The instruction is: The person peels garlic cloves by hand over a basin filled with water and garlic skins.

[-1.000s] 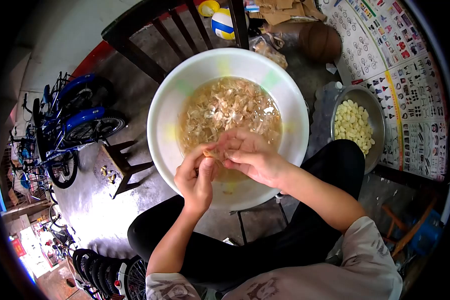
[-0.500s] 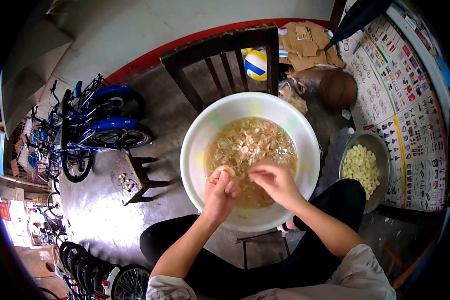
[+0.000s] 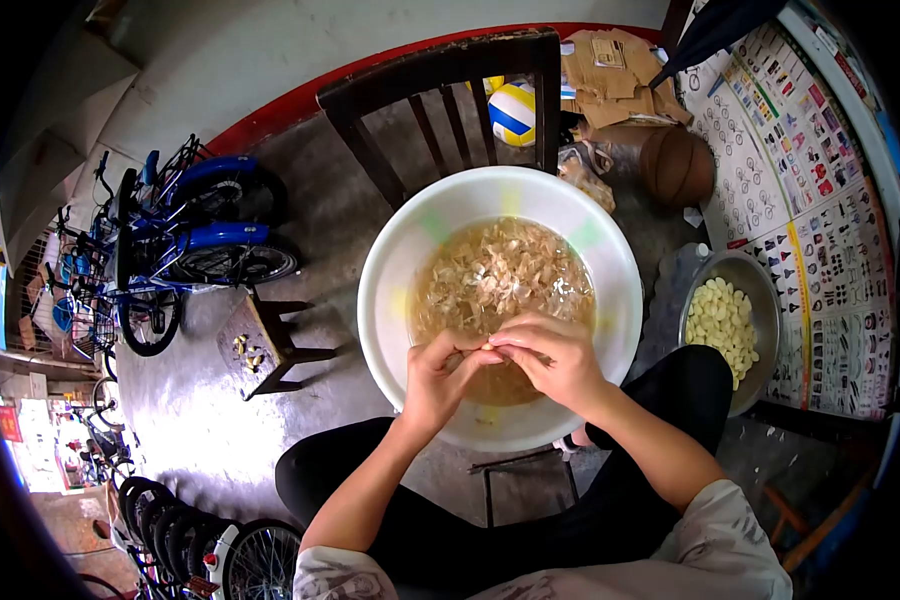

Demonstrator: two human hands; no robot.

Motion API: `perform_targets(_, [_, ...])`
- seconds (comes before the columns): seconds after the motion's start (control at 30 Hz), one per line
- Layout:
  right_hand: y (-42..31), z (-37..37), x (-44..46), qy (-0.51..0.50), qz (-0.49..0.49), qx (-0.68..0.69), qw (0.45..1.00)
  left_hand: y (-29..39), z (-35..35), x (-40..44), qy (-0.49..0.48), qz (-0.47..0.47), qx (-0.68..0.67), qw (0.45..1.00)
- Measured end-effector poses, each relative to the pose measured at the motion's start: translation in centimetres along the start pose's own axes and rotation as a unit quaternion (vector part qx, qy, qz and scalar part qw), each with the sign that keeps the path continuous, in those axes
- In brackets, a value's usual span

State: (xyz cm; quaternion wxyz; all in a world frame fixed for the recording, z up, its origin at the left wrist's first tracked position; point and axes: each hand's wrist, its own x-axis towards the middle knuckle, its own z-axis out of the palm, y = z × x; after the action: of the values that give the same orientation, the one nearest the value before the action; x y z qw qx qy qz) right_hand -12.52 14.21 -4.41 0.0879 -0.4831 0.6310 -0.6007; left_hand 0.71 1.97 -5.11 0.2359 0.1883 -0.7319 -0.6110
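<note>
My left hand (image 3: 440, 375) and my right hand (image 3: 552, 362) meet fingertip to fingertip over a large white basin (image 3: 382, 300). Pinched between them is a small pale garlic clove (image 3: 487, 347), mostly hidden by the fingers. Brownish water fills the bottom of the basin, with many papery garlic skins (image 3: 510, 270) floating on it. To the right, a metal bowl (image 3: 770, 335) holds a heap of peeled garlic cloves (image 3: 720, 325), beside my knee.
A dark wooden chair (image 3: 440, 75) stands behind the basin. Left of it is a small stool (image 3: 280, 340) with scraps on top. Blue bicycles (image 3: 205, 225) line the left side. A volleyball (image 3: 512, 115), cardboard (image 3: 620, 80) and a basketball (image 3: 676, 168) lie at the back.
My right hand has come left and down to meet my left hand, and both now pinch the clove. The view has shifted slightly, so the basin sits a little higher.
</note>
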Motion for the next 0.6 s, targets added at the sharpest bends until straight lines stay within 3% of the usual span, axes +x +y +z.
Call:
perform_targets(0.03, [0.4,-0.2,-0.1,-0.008,-0.023,-0.007,1.000,0.2,-0.2,0.1,-0.023,0.029,0.054,0.998])
perform_targets(0.13, [0.7,-0.7,-0.2,-0.021,-0.068,-0.026,0.997,0.7,-0.6,0.2,-0.049,-0.001,0.108,0.993])
perform_targets(0.27, [0.6,-1.3,0.1,-0.050,-0.128,-0.073,0.988,1.5,-0.4,0.1,-0.053,0.015,0.111,0.992])
perform_targets(0.37, [0.4,-1.2,0.0,-0.062,-0.133,-0.131,0.981,1.9,-0.4,0.1,-0.053,0.012,0.145,0.988])
perform_targets(0.47, [0.0,-1.0,0.2,-0.083,-0.094,-0.117,0.985,1.9,-0.5,0.1,-0.063,-0.049,0.160,0.984])
perform_targets(0.53, [-0.1,-0.8,0.3,-0.084,-0.062,-0.085,0.991,1.5,-0.5,0.3,-0.066,-0.125,0.017,0.990])
perform_targets(0.6, [-0.1,-0.7,0.2,-0.084,-0.031,-0.054,0.995,1.5,-0.8,0.8,-0.092,-0.154,-0.037,0.983])
